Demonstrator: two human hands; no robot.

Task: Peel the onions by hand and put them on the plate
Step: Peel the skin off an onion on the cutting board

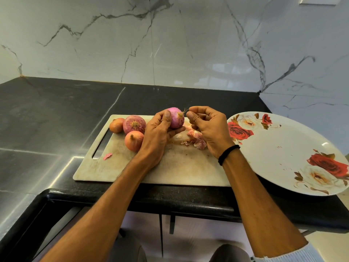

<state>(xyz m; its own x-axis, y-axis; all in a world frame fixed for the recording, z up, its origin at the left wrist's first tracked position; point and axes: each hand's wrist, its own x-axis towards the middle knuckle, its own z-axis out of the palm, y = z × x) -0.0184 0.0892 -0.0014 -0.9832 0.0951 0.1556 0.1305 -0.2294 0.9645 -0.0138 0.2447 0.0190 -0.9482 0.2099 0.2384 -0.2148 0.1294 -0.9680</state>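
Note:
My left hand (160, 127) grips a peeled pink onion (177, 118) above the pale cutting board (170, 167). Just right of it, my right hand (205, 123) pinches the thin root hairs sticking out of the onion's end. Three unpeeled onions lie on the board's far left: a small brown one (116, 125), a larger reddish one (134, 124) and an orange one (134, 140). A pile of onion skins (195, 139) sits on the board under my right hand. The white plate with red roses (283, 148) lies to the right with nothing on it.
The board and plate rest on a black stone counter (56, 114) near its front edge. A marble wall (170, 44) rises behind. One loose pink skin scrap (107, 156) lies by the board's handle slot.

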